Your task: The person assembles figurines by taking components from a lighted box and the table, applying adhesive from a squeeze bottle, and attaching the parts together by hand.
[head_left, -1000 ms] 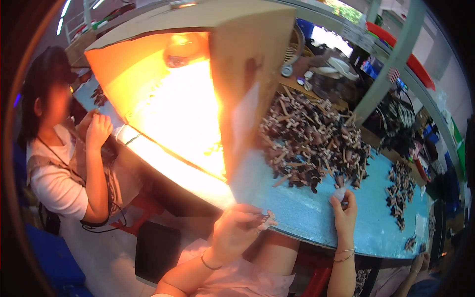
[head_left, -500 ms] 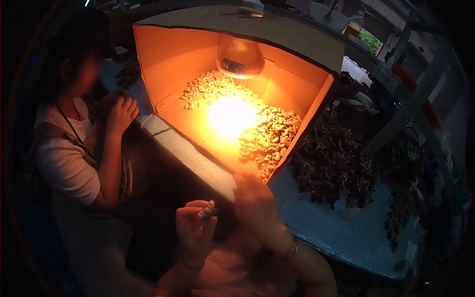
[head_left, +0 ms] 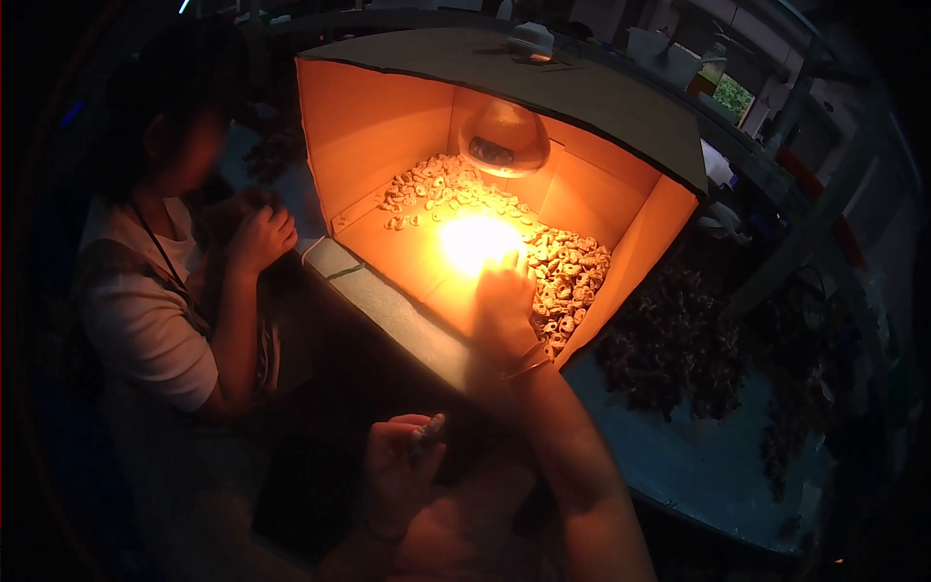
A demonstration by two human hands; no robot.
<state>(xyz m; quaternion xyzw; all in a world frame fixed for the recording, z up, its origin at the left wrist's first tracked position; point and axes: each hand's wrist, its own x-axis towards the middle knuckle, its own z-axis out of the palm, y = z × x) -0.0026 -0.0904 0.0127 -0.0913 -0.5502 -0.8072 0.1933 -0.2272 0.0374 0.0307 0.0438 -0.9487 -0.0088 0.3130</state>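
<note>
An open-fronted cardboard box [head_left: 388, 126] stands on the bench, lit orange by a lamp bulb [head_left: 503, 139] hanging inside it. Several small pale pieces [head_left: 562, 262] lie heaped on the box floor. My right hand [head_left: 504, 306] reaches into the box and rests among the pieces near the bright glare; whether it holds one is hidden. My left hand [head_left: 402, 466] stays low in front of the bench, fingers closed on a small dark part [head_left: 430, 430].
A co-worker in a white top [head_left: 145, 320] sits at the left with a raised hand [head_left: 262, 238]. A blue tabletop [head_left: 698, 456] to the right carries a dark heap of small parts [head_left: 679, 344]. Shelving and bins stand behind.
The view darkened and settled on the box interior. My right hand moved forward from near my left hand into the box. My left hand kept hold of the small part.
</note>
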